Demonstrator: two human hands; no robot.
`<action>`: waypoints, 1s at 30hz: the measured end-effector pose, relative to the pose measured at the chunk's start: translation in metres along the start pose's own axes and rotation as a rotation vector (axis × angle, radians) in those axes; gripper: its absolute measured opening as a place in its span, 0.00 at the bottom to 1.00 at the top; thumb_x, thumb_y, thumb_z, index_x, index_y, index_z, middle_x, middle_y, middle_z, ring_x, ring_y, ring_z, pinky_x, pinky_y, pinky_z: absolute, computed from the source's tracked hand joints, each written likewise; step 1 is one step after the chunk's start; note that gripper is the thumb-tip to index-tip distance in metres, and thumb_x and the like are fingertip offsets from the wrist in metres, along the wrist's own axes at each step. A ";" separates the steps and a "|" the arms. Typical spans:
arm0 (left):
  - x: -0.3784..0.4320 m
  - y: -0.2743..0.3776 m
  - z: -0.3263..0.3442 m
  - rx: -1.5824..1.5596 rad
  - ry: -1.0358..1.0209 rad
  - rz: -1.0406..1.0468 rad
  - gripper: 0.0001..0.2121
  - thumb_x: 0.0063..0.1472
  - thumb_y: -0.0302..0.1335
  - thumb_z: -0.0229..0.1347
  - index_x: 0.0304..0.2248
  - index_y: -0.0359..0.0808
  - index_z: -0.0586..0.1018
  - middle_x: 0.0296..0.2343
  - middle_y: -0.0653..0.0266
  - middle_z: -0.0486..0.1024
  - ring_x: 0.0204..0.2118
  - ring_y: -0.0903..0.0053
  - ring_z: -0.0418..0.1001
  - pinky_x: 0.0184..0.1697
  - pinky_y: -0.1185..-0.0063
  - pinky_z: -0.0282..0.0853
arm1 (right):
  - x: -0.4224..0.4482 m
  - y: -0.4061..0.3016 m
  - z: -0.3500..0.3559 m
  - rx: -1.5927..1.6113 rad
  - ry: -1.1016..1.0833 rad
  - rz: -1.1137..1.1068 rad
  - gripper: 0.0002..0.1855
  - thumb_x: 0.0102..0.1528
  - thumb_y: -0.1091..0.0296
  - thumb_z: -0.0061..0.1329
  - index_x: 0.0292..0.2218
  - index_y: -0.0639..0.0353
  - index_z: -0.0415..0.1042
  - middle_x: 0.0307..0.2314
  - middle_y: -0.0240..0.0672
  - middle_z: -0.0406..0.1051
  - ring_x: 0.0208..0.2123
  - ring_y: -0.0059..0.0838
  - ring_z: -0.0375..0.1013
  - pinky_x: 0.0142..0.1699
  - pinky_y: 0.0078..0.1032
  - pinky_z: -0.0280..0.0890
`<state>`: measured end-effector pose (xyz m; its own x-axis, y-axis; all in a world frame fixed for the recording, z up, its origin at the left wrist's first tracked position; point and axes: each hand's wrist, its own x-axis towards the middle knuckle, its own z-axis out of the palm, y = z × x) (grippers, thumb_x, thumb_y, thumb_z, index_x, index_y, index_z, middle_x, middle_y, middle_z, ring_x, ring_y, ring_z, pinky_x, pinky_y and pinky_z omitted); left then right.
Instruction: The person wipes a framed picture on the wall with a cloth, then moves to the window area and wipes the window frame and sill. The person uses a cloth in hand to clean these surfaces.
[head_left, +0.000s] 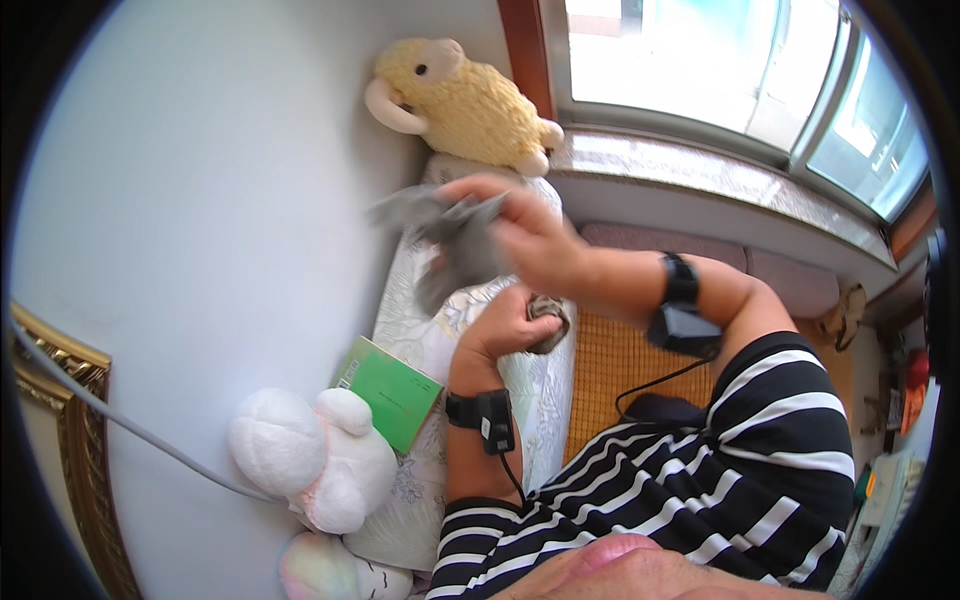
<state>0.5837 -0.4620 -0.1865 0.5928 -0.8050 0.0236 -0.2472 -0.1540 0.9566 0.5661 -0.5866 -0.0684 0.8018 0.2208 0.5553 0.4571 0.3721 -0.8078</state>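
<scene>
My right hand (536, 232) is raised above a white floral-patterned cover (401, 319), gripping a grey cloth (469, 240). Motion blurs both the hand and the cloth, whose loose ends hang and spread to the left. Just below it, my left hand (499, 326) is closed around a small brown-and-beige patterned object (547, 324). The fingers hide much of that object, and I cannot tell what it is. A green book (394, 394) lies on the cover, left of my left forearm.
A yellow plush sheep (472, 105) lies at the far end by the window sill (637, 156). White plush (319, 450) and pastel plush (337, 570) toys are along the wall. A grey cable (150, 435) crosses a gilded frame (82, 420). A woven mat (622, 360) is on the right.
</scene>
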 end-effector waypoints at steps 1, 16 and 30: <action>0.004 0.003 -0.001 0.047 0.003 0.063 0.14 0.49 0.31 0.61 0.34 0.32 0.78 0.24 0.63 0.76 0.28 0.77 0.72 0.35 0.76 0.70 | -0.019 0.000 -0.026 0.017 0.145 0.019 0.24 0.56 0.82 0.33 0.53 0.62 0.66 0.41 0.39 0.74 0.44 0.27 0.74 0.50 0.26 0.71; 0.019 0.000 0.000 0.164 0.028 -0.137 0.12 0.55 0.25 0.58 0.39 0.30 0.77 0.28 0.69 0.76 0.30 0.84 0.71 0.36 0.83 0.70 | -0.203 -0.036 -0.201 0.326 0.859 0.386 0.18 0.62 0.66 0.34 0.48 0.65 0.68 0.43 0.41 0.73 0.42 0.35 0.74 0.52 0.32 0.69; 0.010 -0.023 -0.009 -0.306 0.424 -0.197 0.16 0.60 0.27 0.56 0.46 0.29 0.75 0.37 0.66 0.75 0.37 0.82 0.72 0.43 0.83 0.68 | -0.228 -0.034 -0.312 0.636 0.454 0.440 0.24 0.70 0.57 0.29 0.60 0.58 0.60 0.54 0.42 0.67 0.54 0.37 0.70 0.58 0.40 0.68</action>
<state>0.6021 -0.4617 -0.2054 0.8775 -0.4667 -0.1103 0.0963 -0.0538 0.9939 0.4883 -0.9309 -0.2290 0.9909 0.1336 -0.0194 -0.1190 0.7968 -0.5923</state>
